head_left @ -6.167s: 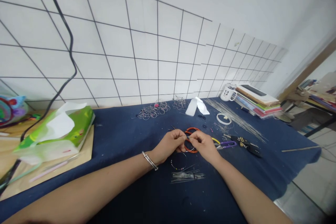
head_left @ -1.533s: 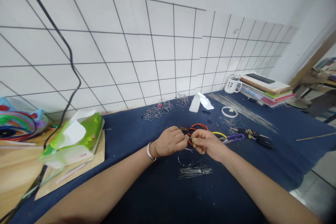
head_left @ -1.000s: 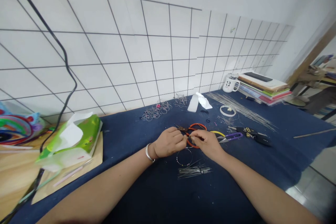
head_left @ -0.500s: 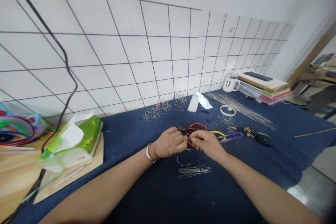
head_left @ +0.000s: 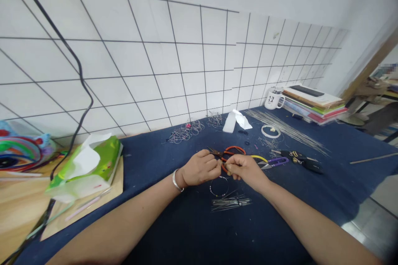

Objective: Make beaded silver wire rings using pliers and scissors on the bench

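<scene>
My left hand (head_left: 203, 168) is closed, knuckles up, with a silver bangle at the wrist. Close beside its fingertips, my right hand (head_left: 245, 170) pinches thumb against forefinger. Whatever lies between the fingers is too small to make out. Just below them shows a thin wire loop with small beads (head_left: 219, 187); whether it hangs from the fingers cannot be told. Behind the hands lie orange-handled scissors (head_left: 235, 149), partly covered by them. Nearer me is a bundle of short wires (head_left: 231, 203). Purple-handled snips (head_left: 277, 162) and a yellow handle (head_left: 259, 158) are beside my right hand.
Tangled beaded wire loops (head_left: 186, 131) lie by the wall. Further right are a white ring-shaped coil (head_left: 270, 131), long straight wires (head_left: 289, 130), black pliers (head_left: 297, 157), a white mug (head_left: 273, 98) and stacked books (head_left: 314, 103). A green tissue pack (head_left: 108, 155) sits at left.
Both hands keep almost the same pose, fingertips together. The view has shifted very slightly; nothing is visibly picked up or let go.
</scene>
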`<state>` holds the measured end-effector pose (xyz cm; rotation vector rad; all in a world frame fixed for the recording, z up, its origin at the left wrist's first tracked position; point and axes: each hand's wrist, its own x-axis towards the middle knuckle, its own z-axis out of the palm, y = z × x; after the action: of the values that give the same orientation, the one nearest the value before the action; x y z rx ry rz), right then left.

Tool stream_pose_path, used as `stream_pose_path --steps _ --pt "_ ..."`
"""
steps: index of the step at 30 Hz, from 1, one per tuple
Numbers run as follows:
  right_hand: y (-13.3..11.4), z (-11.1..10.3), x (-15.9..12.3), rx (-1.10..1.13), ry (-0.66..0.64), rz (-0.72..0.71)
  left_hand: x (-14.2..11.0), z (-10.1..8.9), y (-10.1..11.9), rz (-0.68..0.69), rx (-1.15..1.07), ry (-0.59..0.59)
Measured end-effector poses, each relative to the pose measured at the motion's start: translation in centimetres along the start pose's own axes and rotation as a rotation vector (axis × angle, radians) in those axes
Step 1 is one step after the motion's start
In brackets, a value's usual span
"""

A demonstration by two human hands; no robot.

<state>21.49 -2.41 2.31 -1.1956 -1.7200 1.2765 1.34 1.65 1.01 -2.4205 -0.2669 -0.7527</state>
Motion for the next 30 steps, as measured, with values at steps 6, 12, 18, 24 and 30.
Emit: stream_pose_path --steps 6,12,18,24,30 --pt "0.2 -0.1 0.0 0.013 -0.004 0.006 -0.1 0.1 0.1 0.009 -0.01 -0.009" --pt "0.1 0.1 0.1 -0.053 0.041 -0.106 -0.1 0.2 0.2 -0.058 -0.073 -0.047" --pt "0.1 0.3 0.2 -0.399 0.237 -0.338 0.3 0.8 1.0 -0.364 -0.306 -0.067" --pt "0.6 0.2 0.3 -0.344 0.214 -0.258 0.3 0.9 1.4 -0.428 -0.349 -0.095" --pt "0.3 0.0 0.2 0.001 0.03 -0.072 0.2 0.6 0.8 -0.261 -0.203 -0.06"
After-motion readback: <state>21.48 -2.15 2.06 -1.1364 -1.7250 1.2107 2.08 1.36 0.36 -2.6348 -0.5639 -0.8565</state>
